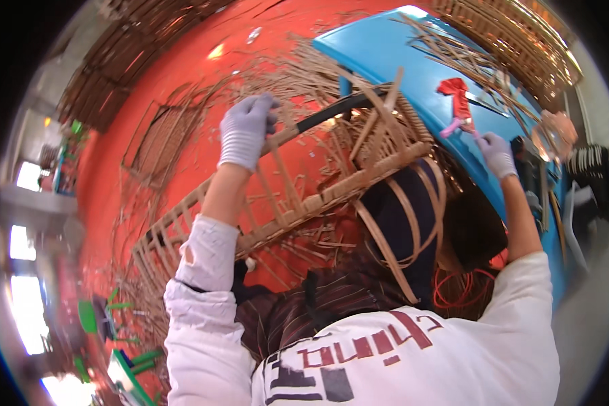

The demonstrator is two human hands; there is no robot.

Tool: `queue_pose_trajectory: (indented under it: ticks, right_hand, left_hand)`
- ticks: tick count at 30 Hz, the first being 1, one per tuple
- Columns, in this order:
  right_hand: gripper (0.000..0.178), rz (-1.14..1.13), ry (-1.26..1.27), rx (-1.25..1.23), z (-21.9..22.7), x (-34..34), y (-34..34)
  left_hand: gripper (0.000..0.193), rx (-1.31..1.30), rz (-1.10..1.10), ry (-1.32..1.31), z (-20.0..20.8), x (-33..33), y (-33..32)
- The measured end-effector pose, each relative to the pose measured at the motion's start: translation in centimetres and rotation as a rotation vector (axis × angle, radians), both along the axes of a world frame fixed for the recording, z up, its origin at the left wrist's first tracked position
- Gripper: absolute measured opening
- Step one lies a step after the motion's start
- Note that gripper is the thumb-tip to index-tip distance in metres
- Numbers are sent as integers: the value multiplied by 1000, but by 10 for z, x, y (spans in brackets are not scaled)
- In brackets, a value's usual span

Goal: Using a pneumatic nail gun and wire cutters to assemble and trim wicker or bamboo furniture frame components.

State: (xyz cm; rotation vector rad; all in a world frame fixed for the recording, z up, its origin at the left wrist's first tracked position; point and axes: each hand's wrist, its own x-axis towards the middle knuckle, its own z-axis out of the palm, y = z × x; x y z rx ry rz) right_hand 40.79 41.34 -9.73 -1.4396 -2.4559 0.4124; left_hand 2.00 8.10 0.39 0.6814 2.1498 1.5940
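My left hand [245, 134], in a pale grey glove, has its fingers curled at the upper rail of a woven rattan frame [331, 194]. This long frame lies slantwise over my lap, with open slats and a denser woven end at the right. A black band [342, 109] wraps part of its upper rail. Gloved too, my right hand [497, 157] reaches over the blue table [379, 44]. Its fingers close at the end of a pink-handled tool [457, 126], whose kind I cannot make out. Beside the tool lies a red cloth-like piece [457, 95].
Loose rattan strips [453, 51] lie on the table, with hand tools [545, 196] by its right edge. Cut strips litter the red floor [203, 61]. A second rattan panel [159, 145] lies at left. Rattan loops [413, 216] and a red cord [457, 287] are near my legs.
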Motion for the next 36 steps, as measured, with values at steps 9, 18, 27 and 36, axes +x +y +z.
queue_pose_trajectory:
  ticks: [9,18,27,36]
  right_hand:
    - [21,533,710,-11,155,-94,-139]
    - [38,900,731,-146,144,-175,-213]
    - [93,874,567,-77,131,-182,-252]
    - [66,838,50,317,152,-179,-181]
  left_hand:
    - [32,303,-7,-25,22,11,-32]
    - [26,176,-315,-292,66,117,-65]
    - [24,246,-159,-171,58,110,-50]
    - [35,-385,16,595,13,21,-27]
